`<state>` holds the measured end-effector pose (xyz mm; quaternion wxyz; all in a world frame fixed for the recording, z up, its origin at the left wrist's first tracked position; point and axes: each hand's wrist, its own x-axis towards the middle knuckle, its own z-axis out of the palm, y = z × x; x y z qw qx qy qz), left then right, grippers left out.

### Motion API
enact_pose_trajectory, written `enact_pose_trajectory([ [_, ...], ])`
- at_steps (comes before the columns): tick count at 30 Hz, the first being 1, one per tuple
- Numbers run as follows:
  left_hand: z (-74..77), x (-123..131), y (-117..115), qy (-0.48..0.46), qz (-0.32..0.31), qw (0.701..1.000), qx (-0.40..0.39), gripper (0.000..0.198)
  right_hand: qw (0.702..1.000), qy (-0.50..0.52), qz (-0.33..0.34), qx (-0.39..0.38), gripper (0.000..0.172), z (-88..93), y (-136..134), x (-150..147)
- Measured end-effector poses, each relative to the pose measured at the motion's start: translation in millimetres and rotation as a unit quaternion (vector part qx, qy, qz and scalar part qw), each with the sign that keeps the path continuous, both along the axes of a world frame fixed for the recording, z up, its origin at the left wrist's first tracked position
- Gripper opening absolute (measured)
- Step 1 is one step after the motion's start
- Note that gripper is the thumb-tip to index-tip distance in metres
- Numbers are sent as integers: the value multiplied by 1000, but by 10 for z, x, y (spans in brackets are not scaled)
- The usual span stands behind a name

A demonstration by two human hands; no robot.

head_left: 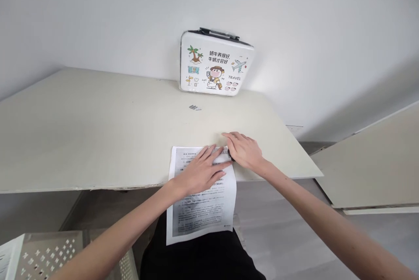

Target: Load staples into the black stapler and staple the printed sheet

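A printed paper sheet (203, 210) lies over the near edge of the pale table (98, 140), its lower half hanging off toward my lap. My left hand (199, 171) rests flat on the sheet's upper part, fingers stretched out. At the sheet's top right corner, my right hand (244, 151) is curled over a small dark object (230, 156), mostly hidden; I cannot make out what it is.
A white lunch-box style case (214, 64) with cartoon prints and a black handle leans against the wall at the table's back. A small strip of staples (195, 107) lies in front of it. A perforated metal basket (49, 254) sits low at left. Another board (376, 162) stands at right.
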<state>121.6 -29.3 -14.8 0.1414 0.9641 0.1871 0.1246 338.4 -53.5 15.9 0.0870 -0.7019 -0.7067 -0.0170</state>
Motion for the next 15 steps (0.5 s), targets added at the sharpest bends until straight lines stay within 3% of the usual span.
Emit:
enact_pose_trajectory([
  [5, 18, -160, 89, 9, 9, 1000, -10, 54, 980, 182, -2, 86, 44, -93, -138, 225],
  [10, -31, -349, 310, 1, 24, 1000, -20, 65, 970, 204, 90, 98, 32, -294, -356, 567],
  [15, 29, -253, 580, 19, 35, 999, -28, 67, 972, 217, 42, 78, 37, -476, -490, 886],
])
